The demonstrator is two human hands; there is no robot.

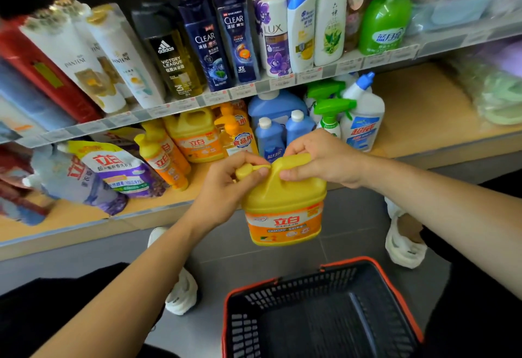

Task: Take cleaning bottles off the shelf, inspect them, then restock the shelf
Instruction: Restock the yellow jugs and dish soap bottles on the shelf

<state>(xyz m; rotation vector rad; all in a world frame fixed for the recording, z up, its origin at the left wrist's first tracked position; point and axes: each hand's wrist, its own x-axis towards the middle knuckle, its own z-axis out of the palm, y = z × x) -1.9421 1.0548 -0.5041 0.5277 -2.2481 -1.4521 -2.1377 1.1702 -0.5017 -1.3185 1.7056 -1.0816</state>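
In front of the lower shelf [418, 109], a person crouches with a yellow detergent jug [284, 205] held up between both hands, clear of the grey floor; the left hand [226, 188] pinches the jug's yellow cap [245, 171] between thumb and curled fingers; the right hand [319, 157] has its fingers hooked round the moulded handle [293, 161] at the top, knuckles toward the shelf; the orange label faces outward below both hands. Just beyond the left hand a matching yellow jug [195, 134] stands on the shelf among orange pump bottles; directly behind the right hand are two small blue bottles [269, 137], with a green-triggered spray bottle [330, 114] and a white toilet-cleaner bottle [363, 126] just past them. Below the hands and nearer the person sits a black shopping basket [282, 294] with an orange rim; far out past the left hand lies a purple refill pouch [118, 171].
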